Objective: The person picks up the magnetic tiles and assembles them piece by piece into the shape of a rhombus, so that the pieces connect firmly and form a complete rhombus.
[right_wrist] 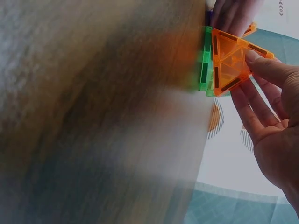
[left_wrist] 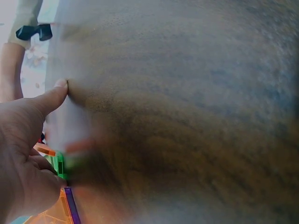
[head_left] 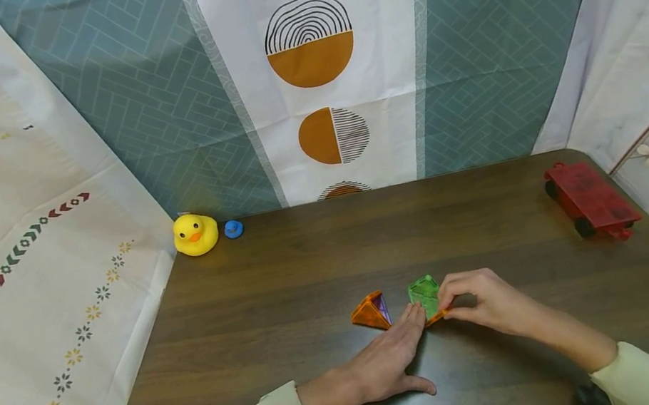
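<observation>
My right hand [head_left: 490,298] pinches a translucent orange triangular magnetic tile [right_wrist: 231,70] between thumb and fingers, its lower edge along a green magnetic tile [head_left: 424,292] that lies on the table. My left hand [head_left: 385,364] rests with straight fingers, their tips right at the green tile and the thumb spread out onto the tabletop. Just beyond the left fingers stands a small pyramid-like piece [head_left: 369,313] of orange and purple tiles. In the left wrist view, part of that purple edge [left_wrist: 72,205] shows below the hand.
A yellow rubber duck [head_left: 196,234] and a small blue duck [head_left: 234,229] sit at the table's back left corner. A red toy wagon [head_left: 594,198] with black wheels stands at the right edge. Patterned cloths [head_left: 163,100] hang around the brown wooden table [head_left: 283,260].
</observation>
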A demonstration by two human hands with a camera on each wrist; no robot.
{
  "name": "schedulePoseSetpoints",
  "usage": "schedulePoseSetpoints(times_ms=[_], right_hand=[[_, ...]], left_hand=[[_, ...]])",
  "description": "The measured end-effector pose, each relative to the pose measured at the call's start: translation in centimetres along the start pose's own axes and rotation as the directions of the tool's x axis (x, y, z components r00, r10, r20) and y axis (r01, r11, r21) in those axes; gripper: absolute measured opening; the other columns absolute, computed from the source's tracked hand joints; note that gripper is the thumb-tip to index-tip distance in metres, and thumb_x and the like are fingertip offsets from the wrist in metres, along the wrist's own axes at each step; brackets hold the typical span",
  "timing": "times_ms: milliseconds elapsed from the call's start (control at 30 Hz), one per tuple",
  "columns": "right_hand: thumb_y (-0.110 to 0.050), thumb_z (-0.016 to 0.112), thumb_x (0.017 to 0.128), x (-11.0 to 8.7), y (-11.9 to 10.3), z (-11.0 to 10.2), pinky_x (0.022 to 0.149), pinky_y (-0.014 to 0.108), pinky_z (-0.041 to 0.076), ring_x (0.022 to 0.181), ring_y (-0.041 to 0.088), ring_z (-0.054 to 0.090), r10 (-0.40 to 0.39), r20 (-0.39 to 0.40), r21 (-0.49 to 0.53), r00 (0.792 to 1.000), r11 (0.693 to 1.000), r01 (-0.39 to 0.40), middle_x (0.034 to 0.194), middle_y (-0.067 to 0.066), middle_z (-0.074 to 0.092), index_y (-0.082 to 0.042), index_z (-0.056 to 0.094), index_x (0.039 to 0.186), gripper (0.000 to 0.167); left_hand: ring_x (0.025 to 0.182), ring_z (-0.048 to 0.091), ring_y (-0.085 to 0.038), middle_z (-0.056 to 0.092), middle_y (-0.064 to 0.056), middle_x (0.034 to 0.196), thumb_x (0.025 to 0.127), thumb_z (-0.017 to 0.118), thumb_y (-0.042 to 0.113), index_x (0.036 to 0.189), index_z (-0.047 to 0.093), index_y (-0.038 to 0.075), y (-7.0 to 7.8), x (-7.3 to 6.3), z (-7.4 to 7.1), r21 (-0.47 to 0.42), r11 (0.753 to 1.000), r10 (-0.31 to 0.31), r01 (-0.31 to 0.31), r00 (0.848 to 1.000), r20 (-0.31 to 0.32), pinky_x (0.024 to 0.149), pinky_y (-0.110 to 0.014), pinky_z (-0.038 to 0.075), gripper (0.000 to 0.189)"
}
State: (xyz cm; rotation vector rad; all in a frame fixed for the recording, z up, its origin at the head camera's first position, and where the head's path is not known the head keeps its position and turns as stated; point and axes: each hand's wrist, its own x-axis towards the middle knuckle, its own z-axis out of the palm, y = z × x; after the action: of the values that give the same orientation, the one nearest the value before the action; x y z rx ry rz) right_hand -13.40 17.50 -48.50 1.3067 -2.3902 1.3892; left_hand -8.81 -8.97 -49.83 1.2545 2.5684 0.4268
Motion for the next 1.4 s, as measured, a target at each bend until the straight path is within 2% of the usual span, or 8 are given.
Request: schedulePoseSetpoints(times_ms=[300,533,767,933,1067,1167,1300,1400], right_hand=[[0.010,0.089,0.078,-0.03,0.47,0.39,0.081,0.023,0.060,0.088,0.012,0.071,0.019,-0.009,-0.009,1.000,1.000,-0.019,0.099,-0.007,0.075,-0.019,0.077,0.093,0.035],[0.008,0.090,0.078,-0.11,0.65,0.55,0.083,0.024,0.060,0.091,0.010,0.070,0.044,-0.014,-0.055,0.999,0.998,-0.044,0.101,-0.011,0.074,-0.020,0.077,0.095,0.035],[0.009,0.090,0.079,-0.07,0.63,0.68,0.077,0.041,0.064,0.089,0.010,0.070,0.107,0.002,-0.072,0.994,0.992,-0.107,0.101,-0.007,0.071,-0.012,0.075,0.101,0.034],[0.008,0.094,0.073,-0.02,0.69,0.67,0.073,0.034,0.061,0.084,0.015,0.066,0.097,-0.035,-0.120,0.995,0.988,-0.100,0.099,-0.002,0.067,-0.011,0.069,0.103,0.043],[0.005,0.100,0.066,0.13,0.67,0.54,0.075,0.033,0.057,0.090,0.019,0.061,0.070,-0.069,-0.187,0.995,0.979,-0.081,0.110,0.002,0.062,-0.009,0.063,0.116,0.064],[0.003,0.101,0.066,0.31,0.69,0.39,0.081,0.038,0.059,0.107,0.022,0.062,0.063,-0.054,-0.210,0.997,0.975,-0.073,0.129,0.005,0.059,-0.007,0.058,0.134,0.081],[0.000,0.097,0.075,0.44,0.70,0.05,0.090,0.049,0.060,0.126,0.032,0.061,0.118,0.035,-0.143,0.992,0.983,-0.112,0.153,0.012,0.052,-0.007,0.050,0.153,0.091],[-0.006,0.092,0.084,0.44,0.85,-0.16,0.098,0.055,0.056,0.129,0.034,0.062,0.195,0.126,-0.058,0.973,0.980,-0.189,0.159,0.013,0.050,-0.010,0.045,0.159,0.089]], left_hand=[[0.162,0.011,-0.031,0.008,-0.023,0.175,0.093,0.074,0.057,0.167,0.012,-0.006,0.01,-0.01,0.01,0.006,1.000,0.002,-0.002,1.000,-0.003,0.127,-0.038,0.023,0.115],[0.162,0.011,-0.031,0.007,-0.022,0.175,0.094,0.074,0.058,0.168,0.011,-0.005,-0.05,0.03,0.03,-0.008,1.000,-0.005,0.005,1.000,0.002,0.127,-0.038,0.024,0.115],[0.162,0.010,-0.031,0.007,-0.021,0.175,0.094,0.074,0.057,0.168,0.011,-0.004,-0.06,0.01,0.05,-0.014,1.000,-0.006,0.006,1.000,0.004,0.127,-0.038,0.023,0.115],[0.162,0.011,-0.031,0.008,-0.022,0.175,0.094,0.074,0.058,0.167,0.012,-0.005,0.01,0.03,-0.06,-0.004,1.000,-0.007,0.007,1.000,0.007,0.127,-0.038,0.023,0.115],[0.162,0.011,-0.032,0.008,-0.023,0.175,0.093,0.075,0.058,0.167,0.013,-0.005,0.08,0.09,-0.19,0.002,1.000,-0.012,0.012,1.000,0.013,0.127,-0.037,0.023,0.115],[0.162,0.012,-0.032,0.009,-0.023,0.175,0.093,0.075,0.057,0.167,0.014,-0.005,0.14,0.13,-0.26,0.010,1.000,-0.013,0.013,1.000,0.017,0.127,-0.037,0.023,0.115],[0.162,0.013,-0.033,0.010,-0.024,0.174,0.093,0.076,0.058,0.167,0.015,-0.006,0.20,0.21,-0.29,0.026,1.000,-0.011,0.011,1.000,0.013,0.127,-0.037,0.024,0.115],[0.162,0.014,-0.033,0.011,-0.023,0.174,0.092,0.075,0.058,0.167,0.015,-0.006,0.24,0.23,-0.34,0.039,0.999,-0.009,0.009,1.000,0.012,0.127,-0.037,0.025,0.115]])
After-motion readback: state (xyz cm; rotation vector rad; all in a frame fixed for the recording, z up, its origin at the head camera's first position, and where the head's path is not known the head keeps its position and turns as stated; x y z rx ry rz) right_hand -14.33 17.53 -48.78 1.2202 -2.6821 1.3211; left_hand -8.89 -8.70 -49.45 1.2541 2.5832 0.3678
